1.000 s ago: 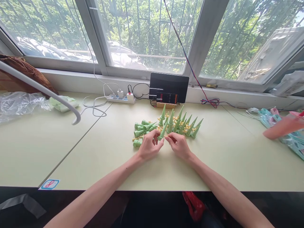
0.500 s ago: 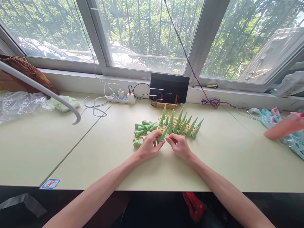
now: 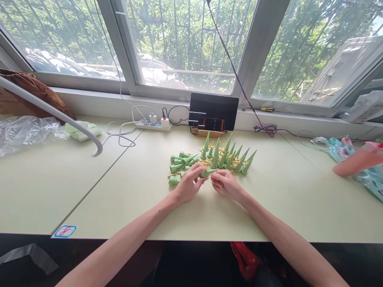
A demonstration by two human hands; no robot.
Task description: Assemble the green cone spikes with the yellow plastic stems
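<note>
My left hand (image 3: 191, 182) is closed on a green plastic spike (image 3: 208, 173), now lying nearly level with its tip to the right. Close by, the fingers of my right hand (image 3: 226, 183) are pinched together near the spike's tip; what they hold, if anything, is too small to make out. Behind both hands, several green spikes (image 3: 229, 161) stand upright on the table, with small yellow pieces (image 3: 211, 145) among and on them. More green parts (image 3: 177, 166) lie on their sides to the left, partly hidden by my left hand.
A black tablet (image 3: 214, 107) with a phone (image 3: 212, 124) before it stands by the window. A power strip (image 3: 154, 126) with cables sits left of it. Plastic bags (image 3: 26, 133) lie at far left; a pink cup-like thing (image 3: 357, 159) lies at right.
The spike in my left hand has tipped over from upright towards the right. My right hand has shifted slightly right and down, its fingers still pinched.
</note>
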